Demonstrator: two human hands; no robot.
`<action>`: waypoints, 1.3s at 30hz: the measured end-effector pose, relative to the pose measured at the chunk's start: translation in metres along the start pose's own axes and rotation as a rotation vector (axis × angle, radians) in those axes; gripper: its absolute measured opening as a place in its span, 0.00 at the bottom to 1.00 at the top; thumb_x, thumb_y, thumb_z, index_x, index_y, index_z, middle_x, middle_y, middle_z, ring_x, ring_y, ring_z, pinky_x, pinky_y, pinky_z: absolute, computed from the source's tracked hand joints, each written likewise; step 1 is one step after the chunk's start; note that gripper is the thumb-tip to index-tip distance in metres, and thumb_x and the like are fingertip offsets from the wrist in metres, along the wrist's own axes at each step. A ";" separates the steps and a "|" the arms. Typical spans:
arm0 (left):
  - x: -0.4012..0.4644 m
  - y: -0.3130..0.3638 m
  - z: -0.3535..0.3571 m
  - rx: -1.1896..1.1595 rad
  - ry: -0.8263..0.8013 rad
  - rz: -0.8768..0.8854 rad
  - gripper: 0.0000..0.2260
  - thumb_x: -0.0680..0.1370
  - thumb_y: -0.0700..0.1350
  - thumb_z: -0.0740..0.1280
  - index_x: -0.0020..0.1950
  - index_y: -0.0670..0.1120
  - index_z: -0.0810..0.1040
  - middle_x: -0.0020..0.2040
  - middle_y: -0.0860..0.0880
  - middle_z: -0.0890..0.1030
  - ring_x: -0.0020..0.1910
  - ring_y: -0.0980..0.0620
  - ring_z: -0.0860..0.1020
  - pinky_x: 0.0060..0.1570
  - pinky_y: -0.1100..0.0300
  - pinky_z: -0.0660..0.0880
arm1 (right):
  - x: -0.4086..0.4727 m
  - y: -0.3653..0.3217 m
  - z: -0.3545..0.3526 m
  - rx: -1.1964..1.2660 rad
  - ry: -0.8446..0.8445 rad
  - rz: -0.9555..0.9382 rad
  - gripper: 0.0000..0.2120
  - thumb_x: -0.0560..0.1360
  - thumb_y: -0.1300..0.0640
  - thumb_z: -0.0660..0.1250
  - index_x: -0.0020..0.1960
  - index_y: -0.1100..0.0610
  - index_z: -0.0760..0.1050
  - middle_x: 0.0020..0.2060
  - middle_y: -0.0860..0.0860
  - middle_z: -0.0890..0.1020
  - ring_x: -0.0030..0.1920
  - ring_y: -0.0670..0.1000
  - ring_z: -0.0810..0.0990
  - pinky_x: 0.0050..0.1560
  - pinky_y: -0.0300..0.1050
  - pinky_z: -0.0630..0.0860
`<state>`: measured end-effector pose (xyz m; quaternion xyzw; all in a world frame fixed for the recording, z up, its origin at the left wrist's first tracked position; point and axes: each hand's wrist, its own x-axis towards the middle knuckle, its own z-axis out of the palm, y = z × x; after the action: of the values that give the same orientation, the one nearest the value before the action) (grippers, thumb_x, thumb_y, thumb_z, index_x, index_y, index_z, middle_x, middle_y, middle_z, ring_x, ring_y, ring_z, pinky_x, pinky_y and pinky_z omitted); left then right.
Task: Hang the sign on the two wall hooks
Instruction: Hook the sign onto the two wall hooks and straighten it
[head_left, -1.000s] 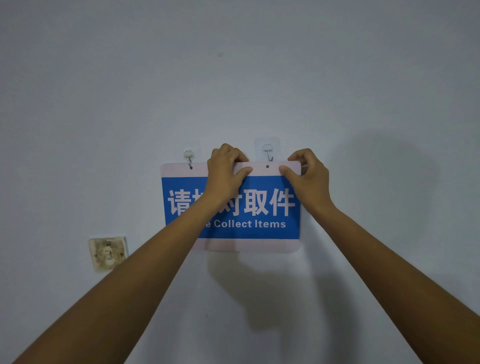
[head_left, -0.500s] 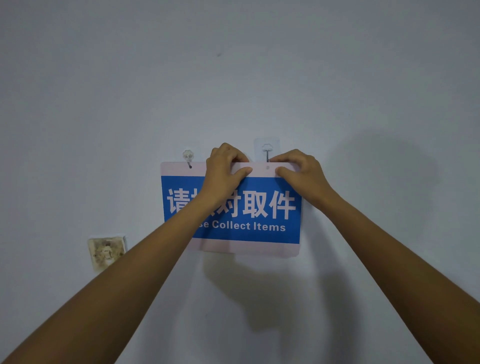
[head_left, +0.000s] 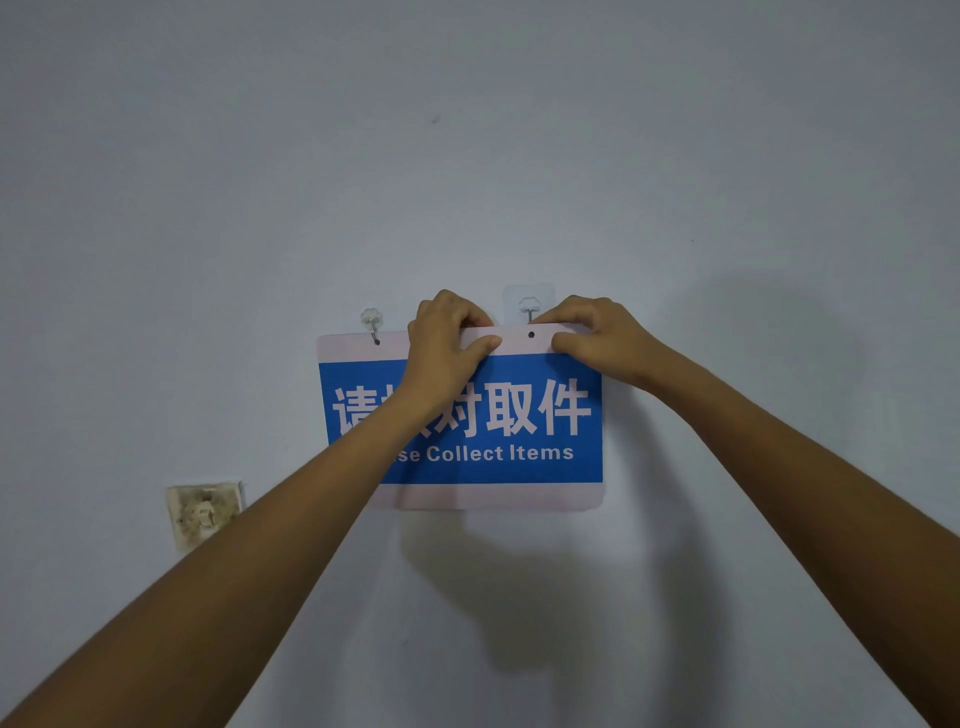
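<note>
A blue sign (head_left: 519, 415) with white characters and a pale border lies flat against the wall. The left wall hook (head_left: 372, 325) passes through the sign's left hole. The right wall hook (head_left: 529, 307) sits just above the sign's top edge, with the right hole (head_left: 531, 334) directly below it and showing empty. My left hand (head_left: 447, 343) pinches the top edge near the middle. My right hand (head_left: 597, 338) pinches the top edge at the right corner, beside the hole.
A dirty, stained wall box (head_left: 203, 514) is set in the wall at lower left of the sign. The wall (head_left: 467, 156) is plain pale grey, and my arms cast shadows below and right of the sign.
My right hand has slid left along the top edge and up toward the right hook. The sign's right side has shifted slightly, bringing the right hole under the hook.
</note>
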<state>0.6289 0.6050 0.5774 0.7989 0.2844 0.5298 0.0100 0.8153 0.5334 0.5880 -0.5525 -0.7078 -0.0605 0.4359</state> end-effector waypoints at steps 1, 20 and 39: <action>0.001 0.001 0.000 -0.001 0.002 -0.009 0.05 0.73 0.45 0.71 0.46 0.46 0.78 0.52 0.47 0.78 0.54 0.48 0.74 0.57 0.45 0.73 | 0.002 -0.001 -0.001 -0.005 -0.015 0.012 0.13 0.76 0.59 0.63 0.60 0.58 0.78 0.60 0.53 0.79 0.56 0.50 0.76 0.50 0.41 0.75; 0.007 0.006 0.000 -0.021 0.028 -0.067 0.05 0.74 0.46 0.71 0.45 0.48 0.77 0.53 0.47 0.78 0.54 0.48 0.74 0.57 0.45 0.74 | 0.001 -0.004 -0.011 0.084 0.105 0.034 0.09 0.76 0.59 0.66 0.56 0.59 0.76 0.53 0.49 0.80 0.52 0.49 0.77 0.42 0.35 0.75; 0.005 0.001 0.012 0.107 0.018 -0.019 0.06 0.74 0.45 0.70 0.49 0.44 0.80 0.54 0.46 0.77 0.56 0.48 0.71 0.56 0.57 0.68 | -0.011 0.019 0.014 0.039 0.337 0.032 0.11 0.75 0.57 0.68 0.54 0.61 0.74 0.54 0.55 0.81 0.50 0.47 0.75 0.42 0.32 0.70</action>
<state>0.6412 0.6099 0.5767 0.7907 0.3199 0.5210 -0.0305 0.8235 0.5409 0.5643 -0.5370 -0.6170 -0.1315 0.5600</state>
